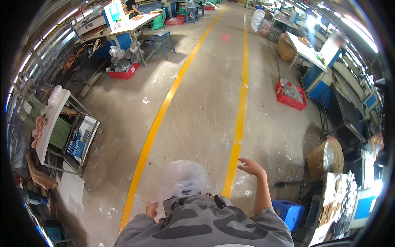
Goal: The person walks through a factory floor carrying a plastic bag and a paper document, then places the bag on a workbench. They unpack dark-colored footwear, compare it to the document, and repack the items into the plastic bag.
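We stand on a big grey concrete floor (205, 94). It looks hard and a bit dusty, and two long yellow lines (240, 103) run from us toward 12 o'clock.

Work tables sit on both sides. At 10 o'clock there is a white table (131, 25) with a blue stool (163, 40) just beside it. At 2 o'clock there is a red crate (291, 95) full of clear wrap. At 4 o'clock we see a round woven basket (326, 157), rough and brown, and a blue plastic stool (290, 213) near our right elbow.

The clear plastic bag (183, 181) is right in front of our chest, at about 11 o'clock from our body. It is thin, soft, shiny and puffed up, and it stands taller than it is wide.

Our left hand (152, 209) is the nearer one. It touches the bag low on its left side, and the fingers look curled on it. Our right hand (251, 167) is up in the air at 1 o'clock, open, holding nothing, apart from the bag.
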Tool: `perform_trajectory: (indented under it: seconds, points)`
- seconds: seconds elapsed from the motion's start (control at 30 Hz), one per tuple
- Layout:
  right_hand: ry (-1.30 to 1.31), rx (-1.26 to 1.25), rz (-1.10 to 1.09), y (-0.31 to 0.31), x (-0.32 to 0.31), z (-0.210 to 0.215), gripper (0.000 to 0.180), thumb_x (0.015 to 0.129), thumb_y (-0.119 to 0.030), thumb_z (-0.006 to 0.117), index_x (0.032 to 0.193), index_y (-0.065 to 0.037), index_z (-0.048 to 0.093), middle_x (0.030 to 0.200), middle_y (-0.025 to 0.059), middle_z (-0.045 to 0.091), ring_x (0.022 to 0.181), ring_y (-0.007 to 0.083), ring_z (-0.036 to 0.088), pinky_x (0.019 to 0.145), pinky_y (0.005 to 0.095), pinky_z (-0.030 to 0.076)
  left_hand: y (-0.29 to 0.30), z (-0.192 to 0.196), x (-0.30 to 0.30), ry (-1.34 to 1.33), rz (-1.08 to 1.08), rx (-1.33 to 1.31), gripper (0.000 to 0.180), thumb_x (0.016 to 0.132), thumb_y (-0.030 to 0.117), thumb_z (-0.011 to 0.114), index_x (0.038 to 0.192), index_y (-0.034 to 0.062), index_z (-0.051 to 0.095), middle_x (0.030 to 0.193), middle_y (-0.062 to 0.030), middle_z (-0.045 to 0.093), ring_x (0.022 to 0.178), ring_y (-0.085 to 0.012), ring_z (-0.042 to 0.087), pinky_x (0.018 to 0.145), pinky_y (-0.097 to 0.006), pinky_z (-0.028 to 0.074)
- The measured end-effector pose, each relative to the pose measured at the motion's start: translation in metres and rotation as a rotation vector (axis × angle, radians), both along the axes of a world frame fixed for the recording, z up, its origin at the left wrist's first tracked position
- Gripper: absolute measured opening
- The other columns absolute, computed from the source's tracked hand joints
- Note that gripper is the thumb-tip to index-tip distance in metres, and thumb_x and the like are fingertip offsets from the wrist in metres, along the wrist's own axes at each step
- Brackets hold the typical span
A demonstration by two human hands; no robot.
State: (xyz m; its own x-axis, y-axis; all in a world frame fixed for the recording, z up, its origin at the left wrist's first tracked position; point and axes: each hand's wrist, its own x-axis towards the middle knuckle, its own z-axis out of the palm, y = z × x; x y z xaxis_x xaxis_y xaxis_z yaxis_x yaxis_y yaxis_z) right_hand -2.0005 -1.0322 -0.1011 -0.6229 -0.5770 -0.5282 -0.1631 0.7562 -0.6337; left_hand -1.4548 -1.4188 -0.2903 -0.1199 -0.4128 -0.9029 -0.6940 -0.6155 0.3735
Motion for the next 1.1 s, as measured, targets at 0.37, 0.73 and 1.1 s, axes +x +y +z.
perform_trajectory:
  seconds: [0.37,0.73,1.1]
  points:
    - [-0.289,0.159,-0.611,-0.173,-0.346,-0.190,0.031,0.097,-0.036,0.059,0.111,-0.010,0.070,0.087,0.0017,0.071,0.067,0.0142,0.065,0.056,0.0332,0.049,-0.273,-0.016,-0.412,-0.361,-0.191,-0.541,0.080,0.081,0.021,0.076,0.155,0.0200,0.048,0.100,-0.0121,0.072,0.084,-0.0294,0.071,0.065,-0.044,0.053]
    - [-0.868,0.263,-0.426,-0.249,-0.663,-0.254,0.039,0.100,-0.032,0.055,0.130,-0.007,0.059,0.113,0.0177,0.070,0.092,0.0324,0.069,0.078,0.0498,0.055,-0.592,0.018,-0.991,0.194,-0.205,-0.750,0.039,0.080,0.023,0.072,0.113,0.0037,0.072,0.093,-0.0212,0.075,0.084,-0.0346,0.072,0.076,-0.043,0.055]
    - [-0.074,-0.245,-0.253,-0.778,-1.312,-0.159,0.033,0.105,-0.028,0.054,0.127,-0.008,0.065,0.101,0.0081,0.075,0.081,0.0165,0.071,0.067,0.0303,0.051,-0.660,-0.037,-1.170,0.188,-0.014,0.029,0.029,0.084,0.035,0.077,0.092,0.0079,0.076,0.069,-0.0074,0.064,0.055,-0.0240,0.060,0.049,-0.043,0.044]
